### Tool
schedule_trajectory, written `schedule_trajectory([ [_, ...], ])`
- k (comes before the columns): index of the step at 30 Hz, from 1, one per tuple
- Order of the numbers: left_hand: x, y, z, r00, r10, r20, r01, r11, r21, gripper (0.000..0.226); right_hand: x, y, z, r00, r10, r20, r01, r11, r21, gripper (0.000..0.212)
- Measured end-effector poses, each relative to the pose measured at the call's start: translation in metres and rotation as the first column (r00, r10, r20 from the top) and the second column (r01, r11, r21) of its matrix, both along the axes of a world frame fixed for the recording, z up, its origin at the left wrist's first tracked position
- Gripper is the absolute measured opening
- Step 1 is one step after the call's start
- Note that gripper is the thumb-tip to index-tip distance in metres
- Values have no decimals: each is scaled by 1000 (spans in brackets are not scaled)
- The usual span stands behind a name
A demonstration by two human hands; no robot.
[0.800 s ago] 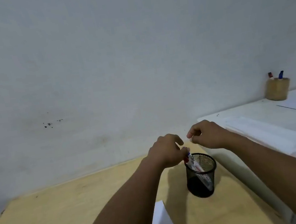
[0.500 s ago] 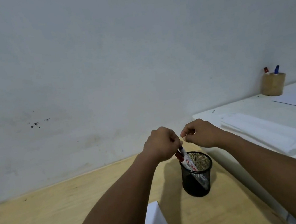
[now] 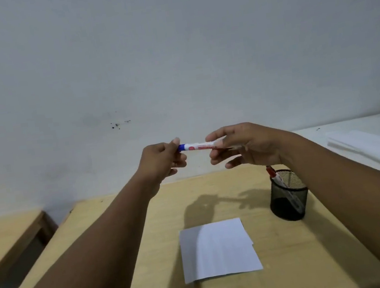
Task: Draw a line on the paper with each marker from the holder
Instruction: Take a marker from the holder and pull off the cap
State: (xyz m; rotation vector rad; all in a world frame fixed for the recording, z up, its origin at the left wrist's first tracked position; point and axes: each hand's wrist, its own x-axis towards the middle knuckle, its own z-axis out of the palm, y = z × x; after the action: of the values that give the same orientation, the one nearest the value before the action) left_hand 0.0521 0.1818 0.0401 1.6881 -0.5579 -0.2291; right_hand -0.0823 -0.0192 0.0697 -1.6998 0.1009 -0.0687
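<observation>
You've got the blue marker (image 3: 196, 146) pinched level between left hand (image 3: 162, 159) on the cap and right hand (image 3: 245, 146) on the barrel, above the paper (image 3: 218, 248), left of the holder (image 3: 289, 197); yank unevenly and the cap likely flies off.

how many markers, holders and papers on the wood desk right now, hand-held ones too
markers: 2, a blue-capped one held between the left hand and right hand, a red-capped one in the holder
mesh holders: 1
paper sheets: 1
total: 4

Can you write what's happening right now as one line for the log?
both hands hold blue-capped marker level above table | left hand on cap end | right hand on barrel | red marker in holder | paper blank
</observation>
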Motion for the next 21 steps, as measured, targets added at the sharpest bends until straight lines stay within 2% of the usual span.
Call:
schedule_trajectory([
  [2,6,25,-12,995,68,-70,-69,998,-1,39,10,21,-5,999,19,42,-27,978,208,35],
  [4,7,42,-25,989,101,-104,-100,995,16,42,21,43,-17,999,-1,45,-13,953,304,31],
  [9,2,57,-55,985,63,-159,-53,997,63,45,51,94,-57,995,-88,-43,97,948,303,24],
  [14,21,82,-76,949,131,-287,-164,982,-93,45,48,75,-62,998,14,69,-31,966,255,14],
  [15,26,91,-83,960,163,-226,-180,982,-54,46,45,66,-61,997,0,80,-21,965,260,15],
  [17,37,107,-100,980,178,85,-192,962,196,52,42,48,-63,996,-56,65,34,956,291,19],
  [18,41,111,-110,960,124,251,-211,911,353,55,41,42,-66,997,-73,38,58,948,312,23],
  [19,43,112,-118,934,43,355,-223,847,483,56,40,39,-72,997,-82,8,75,942,327,27],
  [21,43,109,-133,900,-140,413,-198,714,672,49,41,41,-86,994,-103,-33,108,944,313,25],
])
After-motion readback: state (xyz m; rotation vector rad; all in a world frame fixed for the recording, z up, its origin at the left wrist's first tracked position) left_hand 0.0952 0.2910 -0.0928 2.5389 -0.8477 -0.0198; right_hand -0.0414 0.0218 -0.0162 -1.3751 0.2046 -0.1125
